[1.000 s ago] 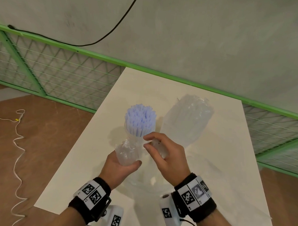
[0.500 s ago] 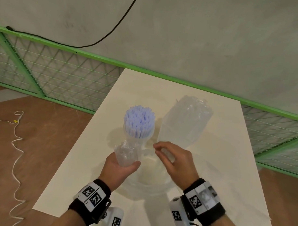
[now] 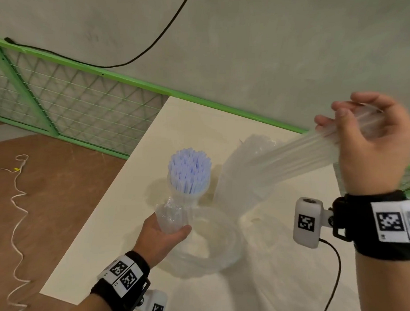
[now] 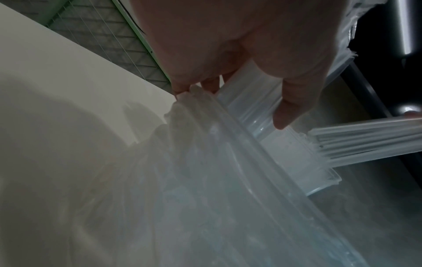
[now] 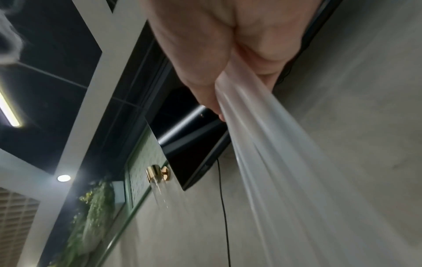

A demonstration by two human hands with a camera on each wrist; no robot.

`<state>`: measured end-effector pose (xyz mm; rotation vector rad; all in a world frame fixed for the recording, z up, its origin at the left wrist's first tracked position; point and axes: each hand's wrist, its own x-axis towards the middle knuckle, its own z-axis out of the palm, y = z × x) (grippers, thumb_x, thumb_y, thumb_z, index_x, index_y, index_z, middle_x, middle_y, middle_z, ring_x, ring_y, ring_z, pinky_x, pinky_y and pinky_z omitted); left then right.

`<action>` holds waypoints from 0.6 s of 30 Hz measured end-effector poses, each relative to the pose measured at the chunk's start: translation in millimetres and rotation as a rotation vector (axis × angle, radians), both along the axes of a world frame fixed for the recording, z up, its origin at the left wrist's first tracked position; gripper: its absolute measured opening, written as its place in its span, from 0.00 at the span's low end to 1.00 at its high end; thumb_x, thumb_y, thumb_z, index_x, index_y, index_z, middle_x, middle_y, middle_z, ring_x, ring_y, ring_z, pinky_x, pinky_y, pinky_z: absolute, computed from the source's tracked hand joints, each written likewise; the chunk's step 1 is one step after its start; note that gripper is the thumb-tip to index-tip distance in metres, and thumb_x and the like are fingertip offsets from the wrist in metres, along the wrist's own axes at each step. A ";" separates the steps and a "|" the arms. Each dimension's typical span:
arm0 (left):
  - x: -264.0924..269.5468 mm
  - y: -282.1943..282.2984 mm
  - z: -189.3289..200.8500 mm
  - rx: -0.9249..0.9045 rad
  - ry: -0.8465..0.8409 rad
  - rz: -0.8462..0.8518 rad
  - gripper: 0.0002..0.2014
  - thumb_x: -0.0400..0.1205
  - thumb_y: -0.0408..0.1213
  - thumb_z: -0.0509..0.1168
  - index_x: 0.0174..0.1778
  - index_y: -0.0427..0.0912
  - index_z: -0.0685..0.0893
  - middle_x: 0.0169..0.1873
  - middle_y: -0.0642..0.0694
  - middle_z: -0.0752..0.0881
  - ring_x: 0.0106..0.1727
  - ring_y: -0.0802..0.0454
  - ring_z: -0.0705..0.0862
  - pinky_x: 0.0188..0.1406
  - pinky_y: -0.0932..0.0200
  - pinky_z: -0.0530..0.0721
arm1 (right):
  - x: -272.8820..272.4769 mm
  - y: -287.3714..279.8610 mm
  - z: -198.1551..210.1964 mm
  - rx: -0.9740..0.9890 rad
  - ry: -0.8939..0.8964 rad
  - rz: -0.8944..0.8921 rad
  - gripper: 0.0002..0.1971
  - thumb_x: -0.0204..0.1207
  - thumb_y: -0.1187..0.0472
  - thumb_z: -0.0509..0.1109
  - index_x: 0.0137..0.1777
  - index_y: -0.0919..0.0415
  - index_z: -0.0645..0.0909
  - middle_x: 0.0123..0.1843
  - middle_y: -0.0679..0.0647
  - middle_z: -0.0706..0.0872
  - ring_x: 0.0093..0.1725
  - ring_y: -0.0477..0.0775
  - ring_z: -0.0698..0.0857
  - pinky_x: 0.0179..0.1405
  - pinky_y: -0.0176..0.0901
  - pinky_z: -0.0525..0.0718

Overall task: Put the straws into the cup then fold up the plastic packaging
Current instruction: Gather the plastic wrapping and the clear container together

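Note:
A clear cup (image 3: 186, 196) packed with blue-white straws (image 3: 189, 171) stands mid-table. Just in front of it my left hand (image 3: 173, 224) grips a crumpled edge of the clear plastic packaging (image 3: 214, 255), which lies on the table with its mouth gaping. My right hand (image 3: 347, 123) is raised at the upper right and grips one end of a bundle of clear straws (image 3: 292, 156); the bundle slants down-left toward the packaging's far bulge. The left wrist view shows my left hand (image 4: 228, 101) on the film, with straw ends (image 4: 365, 144) to the right. In the blurred right wrist view, my right hand (image 5: 219, 101) clasps the bundle (image 5: 274, 162).
The cream table (image 3: 118, 222) has its left edge close to the cup. A green mesh fence (image 3: 84, 109) runs behind the table's far edge below a grey wall. A white cord (image 3: 19, 195) lies on the brown floor to the left.
My right hand has risen from the packaging's mouth up and to the right, drawing a bundle of clear straws out with it. The left hand has stayed put on the plastic.

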<state>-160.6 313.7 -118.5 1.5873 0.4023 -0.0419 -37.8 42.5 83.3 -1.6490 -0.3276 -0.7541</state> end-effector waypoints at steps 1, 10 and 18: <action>0.0 0.2 -0.1 -0.002 -0.003 -0.002 0.28 0.52 0.54 0.77 0.47 0.44 0.88 0.38 0.48 0.92 0.40 0.54 0.90 0.40 0.64 0.83 | 4.9 0.5 -4.4 -0.028 0.036 0.007 0.08 0.80 0.70 0.69 0.58 0.65 0.78 0.51 0.69 0.86 0.50 0.75 0.88 0.49 0.59 0.90; -1.0 1.5 1.1 0.013 0.015 -0.004 0.25 0.55 0.51 0.77 0.47 0.47 0.88 0.39 0.51 0.92 0.40 0.58 0.90 0.37 0.69 0.82 | 38.8 5.7 -57.7 -0.791 0.060 0.005 0.10 0.80 0.61 0.72 0.59 0.57 0.84 0.56 0.46 0.88 0.55 0.50 0.86 0.61 0.30 0.75; -1.3 2.7 0.2 -0.007 0.025 -0.010 0.26 0.55 0.50 0.79 0.48 0.45 0.89 0.40 0.50 0.93 0.42 0.57 0.91 0.40 0.66 0.83 | 34.1 7.1 -124.6 -1.254 0.189 0.111 0.29 0.85 0.44 0.50 0.82 0.55 0.65 0.82 0.49 0.70 0.83 0.58 0.63 0.75 0.56 0.66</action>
